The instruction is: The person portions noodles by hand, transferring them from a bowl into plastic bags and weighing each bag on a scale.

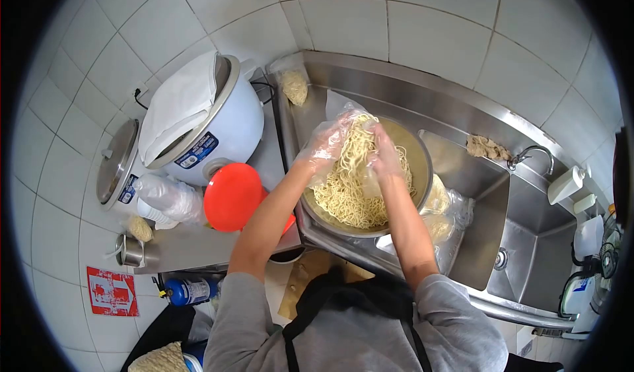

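Observation:
A large metal bowl (424, 153) rests on the steel sink counter, holding a heap of pale yellow noodles (356, 203). Over the bowl, my left hand (328, 141) and my right hand (384, 157) wear loose clear plastic gloves. Between them they lift a clump of noodles, with strands hanging down into the heap. The fingers of both hands are closed around the clump and partly covered by noodles and plastic. Just right of the bowl lie clear bags of noodles (437, 227).
Left of the bowl stand a large rice cooker (231, 131), a red plastic piece (232, 197) and plastic-wrapped cups (172, 199). A small noodle bag (294, 87) sits behind. To the right are sink basins (538, 240), a faucet (533, 153) and a brown cloth (487, 147).

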Demonstrator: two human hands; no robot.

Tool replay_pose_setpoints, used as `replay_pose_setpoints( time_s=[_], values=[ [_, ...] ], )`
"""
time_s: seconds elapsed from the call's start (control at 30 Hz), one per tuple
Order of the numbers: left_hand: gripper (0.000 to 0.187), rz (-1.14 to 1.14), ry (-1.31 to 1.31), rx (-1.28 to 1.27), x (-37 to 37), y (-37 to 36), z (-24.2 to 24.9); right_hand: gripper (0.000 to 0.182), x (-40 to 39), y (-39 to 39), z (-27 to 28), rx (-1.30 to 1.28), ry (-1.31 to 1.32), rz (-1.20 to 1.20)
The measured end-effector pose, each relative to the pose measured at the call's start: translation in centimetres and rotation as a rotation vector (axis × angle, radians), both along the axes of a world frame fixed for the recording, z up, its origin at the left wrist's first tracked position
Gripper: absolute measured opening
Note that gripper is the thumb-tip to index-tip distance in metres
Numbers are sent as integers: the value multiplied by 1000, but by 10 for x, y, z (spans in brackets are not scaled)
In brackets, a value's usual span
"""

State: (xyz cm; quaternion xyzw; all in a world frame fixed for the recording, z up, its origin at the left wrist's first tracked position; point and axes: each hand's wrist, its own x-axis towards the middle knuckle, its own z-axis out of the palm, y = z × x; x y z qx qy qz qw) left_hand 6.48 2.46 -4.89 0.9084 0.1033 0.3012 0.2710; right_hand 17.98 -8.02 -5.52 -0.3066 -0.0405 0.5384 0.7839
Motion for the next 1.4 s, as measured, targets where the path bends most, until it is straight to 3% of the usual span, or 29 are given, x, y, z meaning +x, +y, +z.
replay_pose_setpoints(
  time_s=[0.03,0.07,0.1,0.17,0.2,0.27,0.3,0.33,0.4,0.43,0.5,0.57,0.63,0.67,0.73,0.83,0.87,0.9,0.97,1.03,1.1,1.13,1.17,1.2,1.23,1.27,1.3,1.33,1.4],
  values=[
    [39,61,4,72,1,4,-5,26,-2,2,-7,-34,-53,-84],
    [39,59,129,-56,-4,-5,0,29,18,32,-53,196,-355,35],
    [39,57,130,-57,-5,-6,-6,29,19,46,-57,195,-354,33],
    [41,125,116,228,-3,-9,-29,29,13,60,-60,-125,-1417,-181],
    [43,215,155,181,3,-16,-21,29,12,52,-45,-131,-1420,-171],
    [48,195,86,15,10,8,-38,28,24,48,16,-233,-1997,311],
    [54,174,26,-172,12,19,-45,30,27,43,56,-380,-2042,512],
    [54,182,20,-175,6,10,-20,32,28,36,83,-534,-2064,729],
    [63,270,406,-482,-8,-19,59,28,65,12,85,-29,-1679,425],
    [63,275,398,-489,-7,-18,63,37,59,-15,104,12,-1208,470],
    [65,244,352,-540,-2,-18,65,51,61,-19,69,205,-1071,333],
    [62,267,173,-500,11,-9,40,56,70,3,-7,363,-1287,270],
    [63,417,-63,-73,23,7,30,59,53,-1,-28,-150,-1440,455],
    [41,431,74,-367,12,-27,87,57,44,-5,-28,-16,-1292,535],
    [41,379,-58,-379,15,-7,85,56,24,-11,-21,113,-1133,613],
    [45,246,-304,-353,16,17,102,46,15,-10,-9,-29,-1139,546],
    [47,180,-418,-319,10,22,112,41,25,-2,-8,-106,-1312,604],
    [57,227,-180,-193,-2,31,137,36,34,5,-6,-182,-1486,661],
    [65,174,-340,-438,-17,-1,185,33,41,4,32,-90,-1520,653],
    [66,348,-277,181,-23,35,200,35,52,-13,110,-191,-1870,775],
    [67,370,-251,289,-33,32,231,39,57,-14,164,-230,-1901,762],
    [68,385,-218,387,-38,31,242,52,92,-1,161,101,-2196,633],
    [68,387,-217,389,-39,57,242,64,100,-1,183,363,-2711,362],
    [69,175,-225,407,-37,98,238,59,96,-5,212,264,-2976,167],
    [71,-38,-232,422,-35,118,236,59,75,-18,247,262,-2976,164],
    [71,-41,-232,424,-38,108,238,41,46,-31,284,21,-2639,350],
    [68,99,84,412,-47,85,240,41,32,-38,302,-183,-2275,496],
    [65,239,401,392,-55,64,237,41,36,-30,294,-186,-2275,492],
    [49,435,527,481,-45,23,220,42,51,3,255,73,-1759,425]
  ],
)
